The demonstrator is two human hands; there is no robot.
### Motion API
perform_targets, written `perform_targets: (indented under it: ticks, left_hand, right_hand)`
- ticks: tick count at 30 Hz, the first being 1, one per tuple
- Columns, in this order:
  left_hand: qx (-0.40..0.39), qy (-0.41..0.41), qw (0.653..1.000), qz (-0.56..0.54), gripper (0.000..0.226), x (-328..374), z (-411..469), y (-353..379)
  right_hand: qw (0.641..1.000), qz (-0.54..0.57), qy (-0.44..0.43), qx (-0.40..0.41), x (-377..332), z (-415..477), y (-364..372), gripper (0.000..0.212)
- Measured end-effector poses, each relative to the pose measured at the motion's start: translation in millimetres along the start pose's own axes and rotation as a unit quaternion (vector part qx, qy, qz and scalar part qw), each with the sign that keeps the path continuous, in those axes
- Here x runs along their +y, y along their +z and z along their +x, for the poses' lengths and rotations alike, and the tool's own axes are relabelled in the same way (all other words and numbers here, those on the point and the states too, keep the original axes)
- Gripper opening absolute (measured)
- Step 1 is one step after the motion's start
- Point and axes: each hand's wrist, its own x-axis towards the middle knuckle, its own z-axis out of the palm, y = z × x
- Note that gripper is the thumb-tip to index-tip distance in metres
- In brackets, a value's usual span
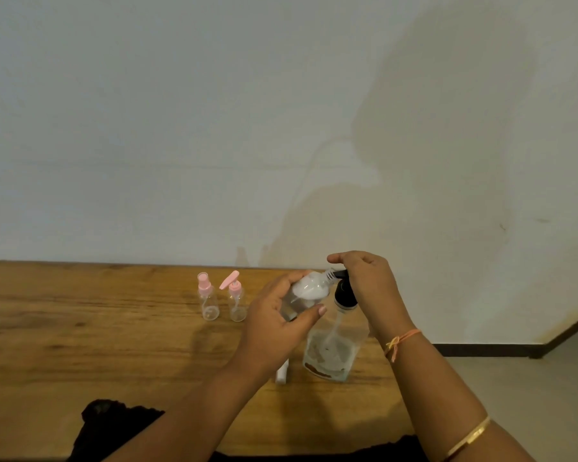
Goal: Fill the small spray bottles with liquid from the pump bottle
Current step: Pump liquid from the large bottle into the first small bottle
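My left hand (277, 323) grips a small clear bottle (309, 290), tilted on its side with its open neck against the black nozzle of the pump bottle (331, 351). White liquid shows inside the small bottle. My right hand (364, 285) rests on top of the black pump head (345, 293), fingers curved over it. The pump bottle is clear, stands upright on the wooden table (80, 335) and holds a little liquid at its bottom. To the left stand two small clear bottles, one with a pink spray cap (207, 300), one with a pink pump cap (236, 300).
A white object (282, 373) lies on the table under my left wrist, partly hidden. A pale wall runs right behind the table's far edge. The table ends at the right, with floor (531, 395) beyond. Dark cloth (114, 428) lies at the near edge.
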Motion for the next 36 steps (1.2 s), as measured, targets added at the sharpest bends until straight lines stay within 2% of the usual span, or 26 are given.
perform_targets:
  ticks: [6,9,13,16,19,23,27,36]
  left_hand:
    - [-0.008,-0.023,0.996,-0.09,0.037,6,-1,2]
    - [-0.006,-0.022,0.996,-0.086,0.038,5,0,1]
    - [0.003,-0.024,0.996,-0.089,0.039,6,2,-1]
    - [0.007,-0.022,0.995,-0.094,0.041,5,2,-1]
    - [0.009,-0.022,0.996,-0.088,0.043,4,2,-2]
    - [0.013,-0.02,0.996,-0.082,0.046,3,4,-1]
    - [0.01,-0.017,0.998,-0.06,0.049,0,5,0]
    - [0.021,-0.021,0.998,-0.057,0.052,2,3,-1]
  right_hand:
    - [0.998,0.056,0.005,-0.013,-4,0,0,0.025]
    - [0.995,0.104,0.001,-0.01,-6,-6,-4,0.03]
    - [0.997,0.076,-0.025,-0.014,-4,-17,-12,0.045]
    - [0.998,0.044,-0.032,-0.025,0,-25,-13,0.038]
    - [0.997,0.057,-0.006,-0.05,4,-29,-11,0.032]
    - [0.995,0.074,0.016,-0.064,9,-28,-10,0.042]
    - [0.995,0.082,0.017,-0.048,9,-29,-6,0.038]
    - [0.993,0.106,0.01,-0.059,6,-30,-9,0.045]
